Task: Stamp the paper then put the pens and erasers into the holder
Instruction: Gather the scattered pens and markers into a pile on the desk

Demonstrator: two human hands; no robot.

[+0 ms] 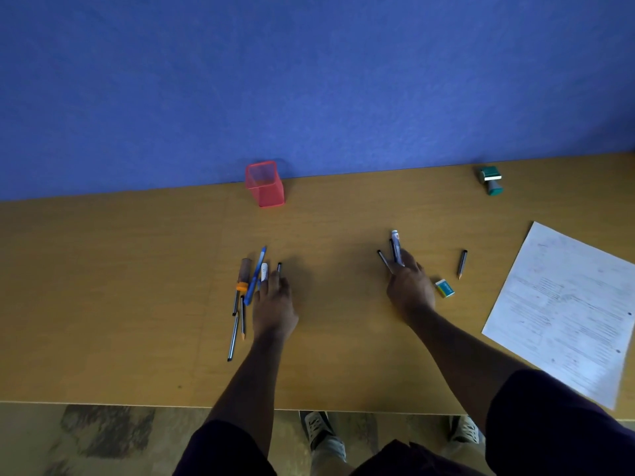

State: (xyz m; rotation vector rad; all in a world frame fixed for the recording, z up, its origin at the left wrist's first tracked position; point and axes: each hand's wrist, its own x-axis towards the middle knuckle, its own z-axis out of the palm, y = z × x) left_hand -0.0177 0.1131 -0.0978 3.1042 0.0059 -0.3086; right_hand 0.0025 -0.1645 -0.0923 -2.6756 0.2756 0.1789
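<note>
A red mesh holder (265, 184) stands at the back of the table against the blue wall. My left hand (275, 305) lies over a cluster of pens (255, 276), its fingers on a white-capped pen (264, 271) and a dark pen (279, 267). My right hand (409, 286) grips a few pens (395, 247) that stick out past its fingers. A short pencil (462, 263) and a green-and-yellow eraser (445, 288) lie right of that hand. The printed paper (567, 310) is at the right edge. A green stamp (491, 180) rests at the back right.
The wooden table (137, 286) ends at a front edge near my legs, with my shoes (318, 429) on the floor below. Two thin pens (237, 324) lie left of my left wrist. A blue wall (309, 80) closes off the back.
</note>
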